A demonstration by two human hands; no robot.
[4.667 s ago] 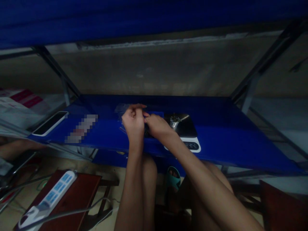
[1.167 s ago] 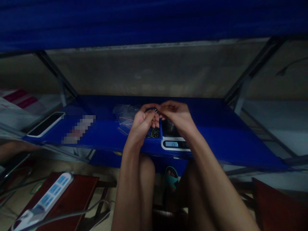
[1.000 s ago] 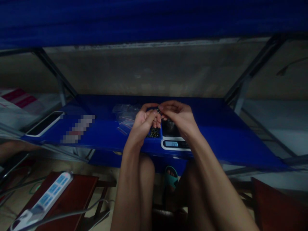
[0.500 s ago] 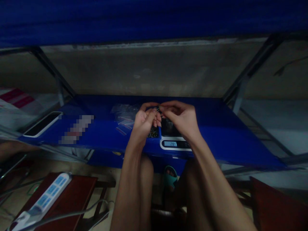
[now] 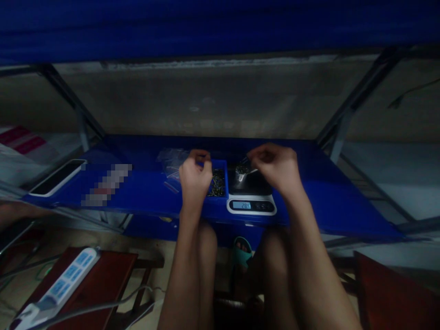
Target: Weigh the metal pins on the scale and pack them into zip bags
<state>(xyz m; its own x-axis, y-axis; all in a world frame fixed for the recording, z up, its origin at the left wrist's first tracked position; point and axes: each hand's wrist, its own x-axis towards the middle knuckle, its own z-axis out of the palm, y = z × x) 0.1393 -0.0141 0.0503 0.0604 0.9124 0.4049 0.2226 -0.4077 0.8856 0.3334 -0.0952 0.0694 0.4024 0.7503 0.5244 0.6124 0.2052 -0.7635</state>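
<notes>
My right hand is pinched above the right side of a white digital scale. Small thin metal pieces, perhaps screws, show at its fingertips; dim light blurs their kind. Below them, on the scale's black plate, a small shiny cup holds a heap of similar pieces. The lit display appears to read about 284, its decimal point unclear. My left hand is closed at the left edge of a blue tray, fingers curled together; anything inside is hidden. Loose small metal pieces lie in that tray.
Clear plastic zip bags lie left of the tray on the blue table. A white-framed phone-like device rests further left. A blue shelf hangs above. A power strip lies on a brown stool at lower left.
My hands were together over the tray and scale; they have moved apart, left hand leftward, right hand rightward. The tray, the cup and the whole scale have come into view.
</notes>
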